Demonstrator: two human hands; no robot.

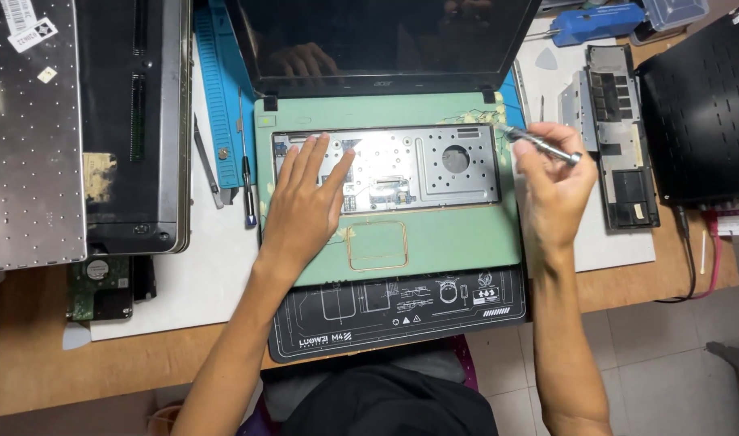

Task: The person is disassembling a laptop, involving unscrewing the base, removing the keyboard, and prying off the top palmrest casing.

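The left hand (305,202) lies flat and released on the laptop (386,194), fingers spread. Its palm rests on the smooth green palm rest, and its fingertips touch the bare metal tray where a keyboard would sit. This tray is silver, shiny under the light, with many small round holes and one bigger round opening on its right part. Below the tray there is a rectangular touchpad with a thin golden outline, just beside the heel of the hand. The dark glossy screen stands open at the far side and reflects a hand.

The right hand (551,182) is clenched around a screwdriver (539,141), a slim grey metal tool with a ridged handle. The hand holds it just above the right edge of the laptop, and the tip points left toward the upper right corner of the tray.

The laptop stands on a black rubber mat (402,311) with white line drawings, which lies on the wooden tabletop (30,363). To the left of the laptop a second thin screwdriver with a blue tip (247,182) lies on a blue mat (216,89). Further left there is a flat silver keyboard back (26,137) with rows of tiny dots, next to another dark laptop base (135,121). To the right, a long black cover panel (620,137) lies on a white sheet, well apart from the hand.
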